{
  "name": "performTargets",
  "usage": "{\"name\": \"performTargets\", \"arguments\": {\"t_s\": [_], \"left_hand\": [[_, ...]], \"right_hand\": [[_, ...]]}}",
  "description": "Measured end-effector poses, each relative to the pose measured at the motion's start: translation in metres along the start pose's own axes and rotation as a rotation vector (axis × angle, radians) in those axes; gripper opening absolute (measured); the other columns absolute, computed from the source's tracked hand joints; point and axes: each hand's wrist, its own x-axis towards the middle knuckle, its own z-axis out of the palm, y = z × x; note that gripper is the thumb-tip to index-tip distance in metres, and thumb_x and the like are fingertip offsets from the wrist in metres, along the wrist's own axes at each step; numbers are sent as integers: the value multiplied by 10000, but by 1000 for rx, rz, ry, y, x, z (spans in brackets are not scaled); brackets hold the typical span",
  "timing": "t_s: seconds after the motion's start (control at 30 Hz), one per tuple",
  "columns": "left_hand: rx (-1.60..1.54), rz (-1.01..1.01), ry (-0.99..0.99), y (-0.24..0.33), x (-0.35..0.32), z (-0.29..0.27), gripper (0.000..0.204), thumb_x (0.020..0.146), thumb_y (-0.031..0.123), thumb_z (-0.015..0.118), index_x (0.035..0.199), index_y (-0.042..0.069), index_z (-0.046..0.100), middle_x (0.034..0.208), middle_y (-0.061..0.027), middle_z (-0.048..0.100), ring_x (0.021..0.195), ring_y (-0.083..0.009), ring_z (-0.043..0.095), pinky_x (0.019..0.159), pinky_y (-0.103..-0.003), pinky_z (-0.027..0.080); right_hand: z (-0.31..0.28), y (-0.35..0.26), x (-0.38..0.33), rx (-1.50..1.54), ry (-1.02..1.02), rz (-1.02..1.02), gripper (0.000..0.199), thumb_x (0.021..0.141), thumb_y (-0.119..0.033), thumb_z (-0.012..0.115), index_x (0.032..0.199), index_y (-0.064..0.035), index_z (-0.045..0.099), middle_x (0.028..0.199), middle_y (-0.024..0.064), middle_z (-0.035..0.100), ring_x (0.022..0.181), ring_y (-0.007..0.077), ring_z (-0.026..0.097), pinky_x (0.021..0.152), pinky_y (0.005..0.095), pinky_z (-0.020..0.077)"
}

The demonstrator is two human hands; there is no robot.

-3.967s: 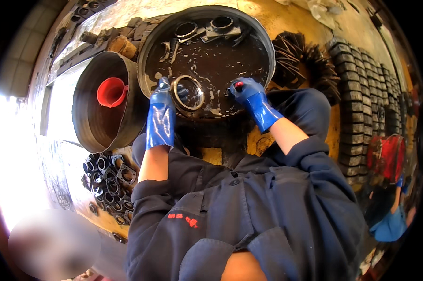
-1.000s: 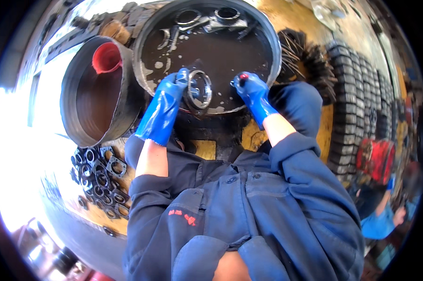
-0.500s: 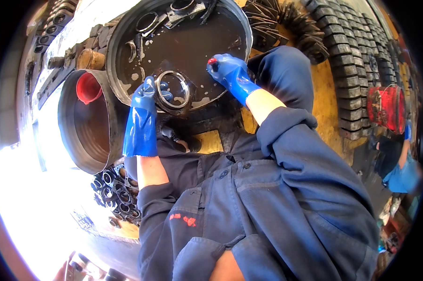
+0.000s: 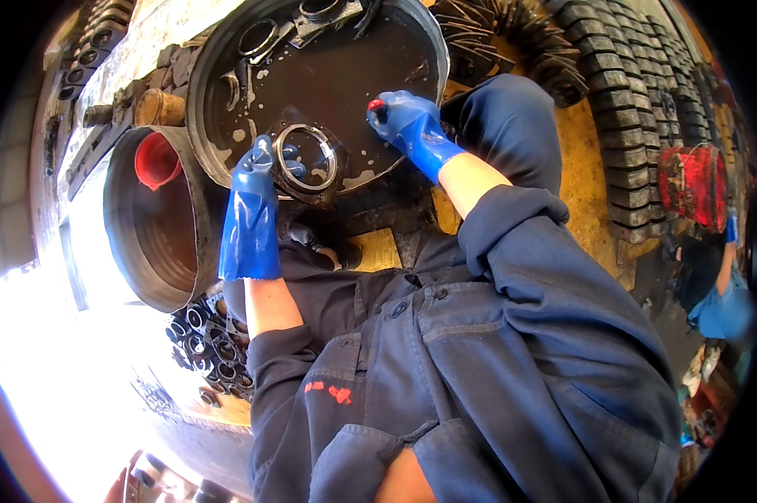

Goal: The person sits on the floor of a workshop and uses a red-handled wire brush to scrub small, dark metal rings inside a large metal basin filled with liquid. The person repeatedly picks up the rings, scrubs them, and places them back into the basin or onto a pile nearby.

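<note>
Far left, upper: a row of dark ring-shaped parts (image 4: 89, 57). Next, one rusty-brown cylinder (image 4: 162, 107), standing just behind a wide grey metal drum (image 4: 202, 193), open toward me. Inside the drum, high up: one red plastic cup (image 4: 156, 159). Below the drum: a heap of black ring-holed plates (image 4: 219, 348).

Then one large round basin (image 4: 200, 101) of dark liquid, pale flecks afloat. Toward its far side: a curved half-ring piece (image 4: 231, 90), a round collar (image 4: 257, 38) and a bracket with a round opening (image 4: 318, 25).

My left hand (image 4: 252, 172), blue-gloved: closed on a ringed metal part (image 4: 335, 159), fingers showing through its opening. The part sits over the basin's near edge, bright ring facing up.

My right hand (image 4: 408, 121), blue-gloved: fist curled round a red-ended item (image 4: 377, 106), the remainder hidden; well apart from the ringed part, above the basin's right portion.

Further right: fanned dark thin plates (image 4: 475, 38), tall stacks of black blocks (image 4: 617, 117), one grimy red bucket (image 4: 693, 189). Far right edge: another person (image 4: 718, 310) in blue, blurred.
</note>
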Motion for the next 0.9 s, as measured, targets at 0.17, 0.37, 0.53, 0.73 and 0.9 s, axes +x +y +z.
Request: {"name": "performTargets", "arguments": {"t_s": [0.17,0.37,0.53,0.73,0.9], "left_hand": [[4,-2,2,1,0,0,504,1054,461,536,1083,-16,696,857,-133,727,660,-256,672,645,-403,566],[11,9,-11,3,-3,2,499,1054,458,539,1089,-15,695,875,-135,731,662,-249,671,645,-396,565],[24,-7,9,2,-1,1,504,1057,459,531,1093,-17,693,887,-136,731,669,-248,670,654,-400,562],[15,8,-5,0,0,-2,502,1053,460,538,1116,-15,687,940,-149,737,686,-258,679,658,-408,569],[2,35,-24,-1,-2,-2,494,1039,460,564,1164,-6,671,988,-149,737,698,-264,687,661,-416,574]], "right_hand": [[-1,-1,2,3,-63,30,343,954,-401,563,1042,-119,738,1076,141,746,1032,353,700,874,432,562],[1,1,2,8,-40,19,344,956,-404,567,1052,-120,736,1086,142,745,1038,352,699,882,433,560],[2,2,2,-6,-26,12,334,952,-408,588,1056,-125,732,1092,139,742,1043,345,698,886,426,560],[3,0,1,-1,-2,-1,324,943,-409,608,1036,-123,730,1067,138,742,1023,345,700,880,423,562],[5,3,1,-4,21,-2,322,938,-408,611,1027,-122,730,1057,136,742,1016,345,699,876,423,561]]}}
